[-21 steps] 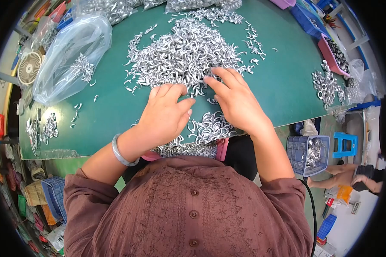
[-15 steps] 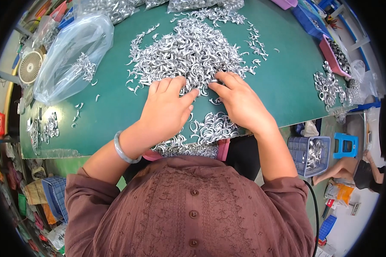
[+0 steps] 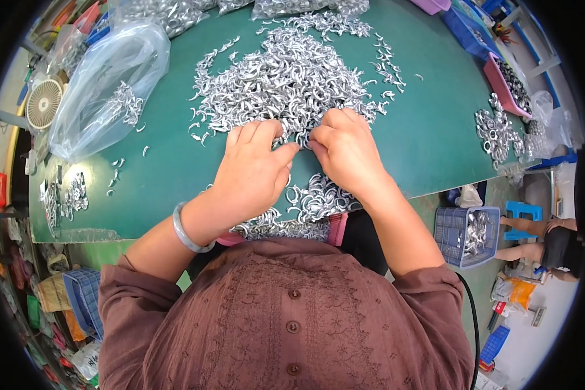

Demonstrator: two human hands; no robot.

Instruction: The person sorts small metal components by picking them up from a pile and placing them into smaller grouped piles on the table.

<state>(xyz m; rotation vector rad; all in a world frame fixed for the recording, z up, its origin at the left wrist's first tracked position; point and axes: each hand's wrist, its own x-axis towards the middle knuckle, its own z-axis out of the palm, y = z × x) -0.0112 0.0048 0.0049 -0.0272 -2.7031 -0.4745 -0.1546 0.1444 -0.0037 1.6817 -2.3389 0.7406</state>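
The silvery curved pieces [image 3: 283,81] lie in a broad pile at the upper centre of the frame, on a green tabletop [image 3: 429,140], with a smaller heap [image 3: 322,195] below the hands at the table's near edge. Each piece looks like a small metal hook or crescent, so it should be light, stiff and hard to break; the shiny surfaces may slide under fingertips, and the curved ends could catch on their neighbours. A pinch between thumb and forefinger at mid-curve seems the surest hold, best on a piece lying loose at the rim. At the pile's lower edge, the left hand [image 3: 253,166] is half open, its thumb apart from its curled fingers; the right hand [image 3: 348,153], beside it, has its fingers drawn in toward the thumb. Whether either has hold of a piece, I cannot tell. No marking shows on the pieces. A white bag [image 3: 88,357] at the lower left carries dark print, and a small red-and-white package [image 3: 498,307] at the lower right may bear lettering, too small to make out.
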